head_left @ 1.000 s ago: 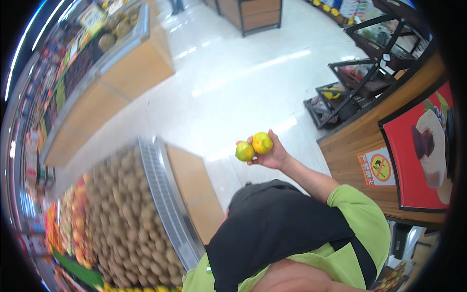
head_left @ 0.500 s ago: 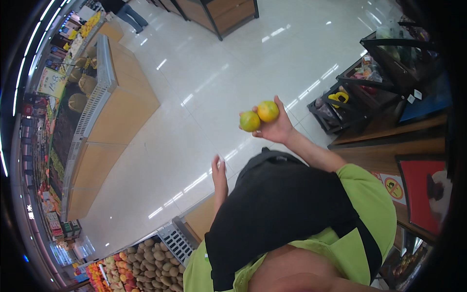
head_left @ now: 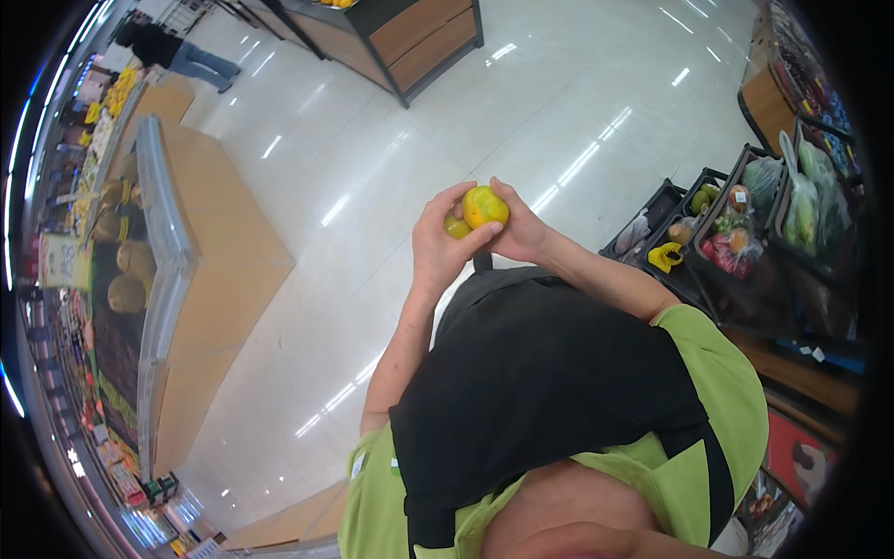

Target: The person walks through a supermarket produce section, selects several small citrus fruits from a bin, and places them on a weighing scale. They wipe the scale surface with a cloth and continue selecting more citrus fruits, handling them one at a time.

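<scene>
My two hands are together in front of my black apron, around two yellow-green mandarins. The upper mandarin point(head_left: 485, 207) shows almost whole between them. Partly hidden behind my left fingers and thumb is the lower, greener mandarin point(head_left: 455, 226). My left hand point(head_left: 440, 244) is closed, its thumb lying beneath the upper fruit and its fingers curled over the left side. From the right, my right hand point(head_left: 521, 228) closes against the upper fruit, its thumb near the top. How the weight is shared between the hands cannot be seen.
Black crates point(head_left: 736, 247) of bagged vegetables and fruit stand at the right. A wood-sided display stand point(head_left: 219, 242) with large melon-like fruit runs along the left. At the top is a brown wooden counter point(head_left: 424, 51); a person point(head_left: 182, 56) stands at the far upper left.
My left hand has come up from beside the apron to meet the right hand and close around the mandarins. The view has shifted, showing more of the right-hand crates.
</scene>
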Available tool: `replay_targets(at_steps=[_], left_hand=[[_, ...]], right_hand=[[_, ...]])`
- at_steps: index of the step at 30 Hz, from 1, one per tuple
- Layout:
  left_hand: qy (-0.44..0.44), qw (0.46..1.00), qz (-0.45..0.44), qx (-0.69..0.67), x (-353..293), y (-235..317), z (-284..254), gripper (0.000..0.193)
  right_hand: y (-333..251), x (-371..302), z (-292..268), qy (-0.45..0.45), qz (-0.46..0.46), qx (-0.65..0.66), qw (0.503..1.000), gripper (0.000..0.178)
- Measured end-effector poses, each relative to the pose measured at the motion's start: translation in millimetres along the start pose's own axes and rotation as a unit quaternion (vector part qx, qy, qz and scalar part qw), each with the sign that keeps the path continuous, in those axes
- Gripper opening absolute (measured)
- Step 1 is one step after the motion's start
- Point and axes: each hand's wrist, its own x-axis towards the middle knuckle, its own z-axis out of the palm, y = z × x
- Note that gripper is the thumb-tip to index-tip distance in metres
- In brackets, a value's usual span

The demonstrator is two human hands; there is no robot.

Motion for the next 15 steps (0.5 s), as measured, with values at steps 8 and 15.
replay_targets(at_steps=[8,15], left_hand=[[-0.157,0.978,-0.079,-0.109,216,-2,-20,0.044],[-0.143,0.963,-0.109,-0.2,397,-49,-18,0.018]], right_hand=[[-127,119,-68,0.01,-0.042,-0.032,0.999,0.06],[-227,233,-151,-0.009,0.0,-0.019,1.0,0.061]])
